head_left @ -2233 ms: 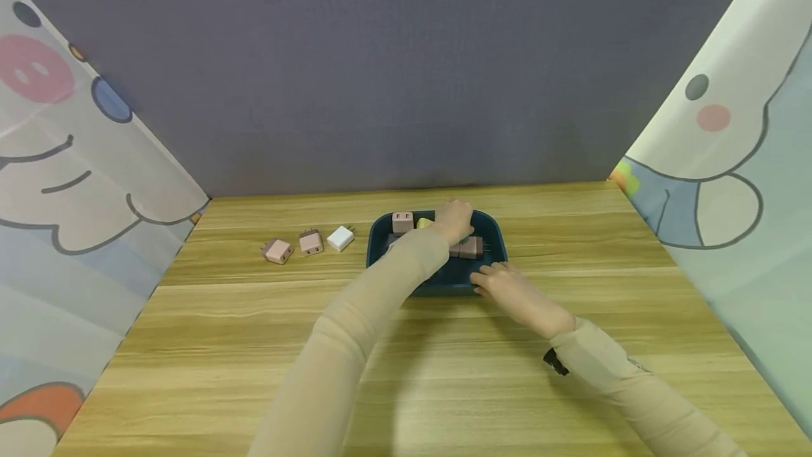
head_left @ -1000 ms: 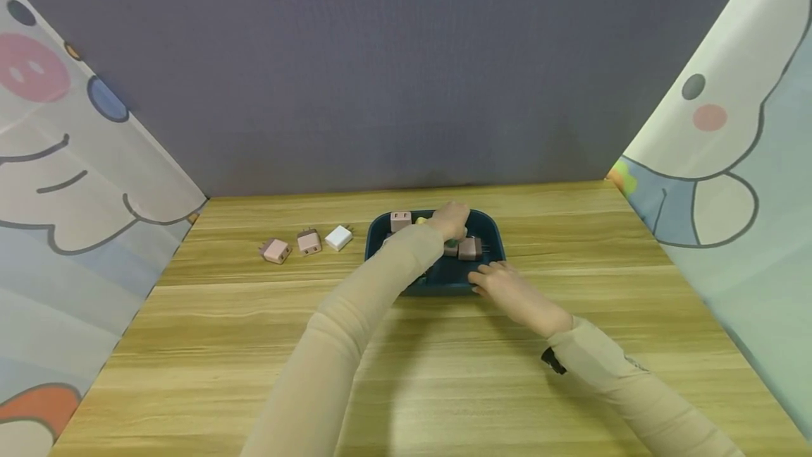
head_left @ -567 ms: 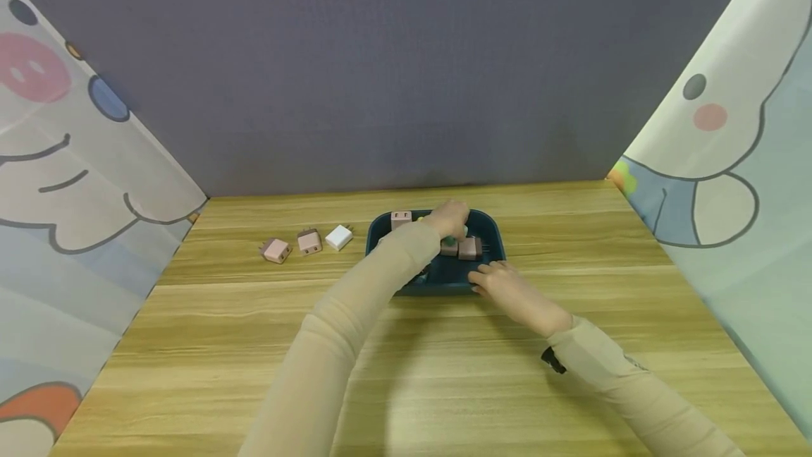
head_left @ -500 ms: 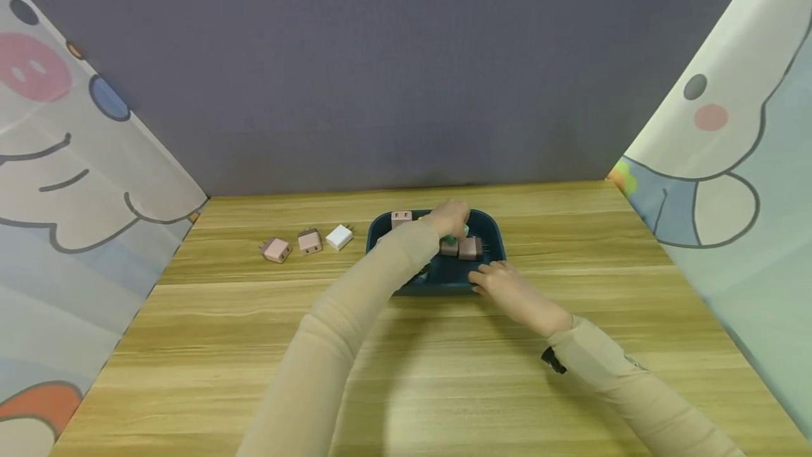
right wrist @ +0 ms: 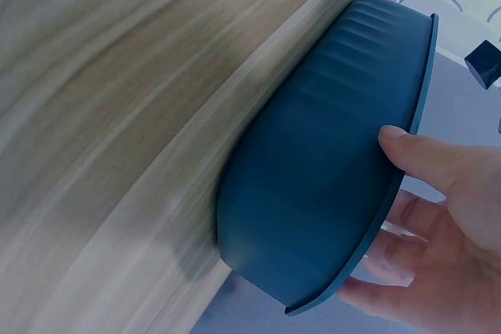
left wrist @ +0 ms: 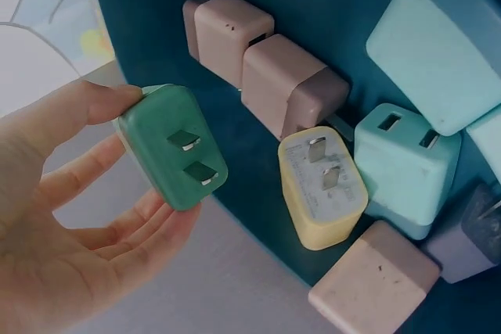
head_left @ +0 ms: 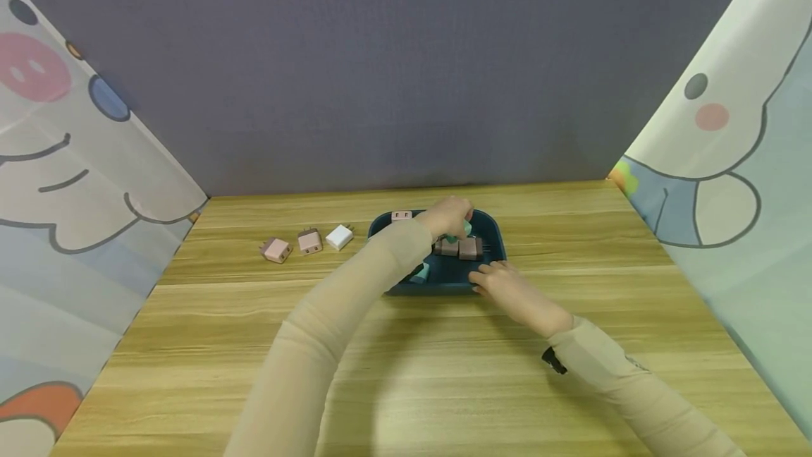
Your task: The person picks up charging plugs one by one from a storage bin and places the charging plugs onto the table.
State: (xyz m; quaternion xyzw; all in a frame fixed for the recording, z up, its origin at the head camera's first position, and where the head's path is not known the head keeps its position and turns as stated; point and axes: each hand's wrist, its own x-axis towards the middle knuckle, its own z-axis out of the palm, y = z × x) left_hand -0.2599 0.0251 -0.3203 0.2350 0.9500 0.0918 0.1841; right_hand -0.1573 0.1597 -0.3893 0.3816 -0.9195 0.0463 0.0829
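My left hand is over the far right part of a dark teal plastic bin. In the left wrist view its thumb and fingers pinch a green charger plug by the edges, two metal prongs facing the camera. Below lie two pink chargers, a yellow charger with prongs up, and light-teal chargers. My right hand grips the bin's near right rim, thumb on the outer wall and fingers over the inside.
On the wooden table left of the bin stand a white charger and two pink chargers. A grey panel rises behind the table. Cartoon-printed cloth borders both sides.
My left hand has lifted slightly, with more of the green charger showing beneath it. The left forearm has shifted left, uncovering a light-teal charger near the bin's front. My right hand stays on the rim.
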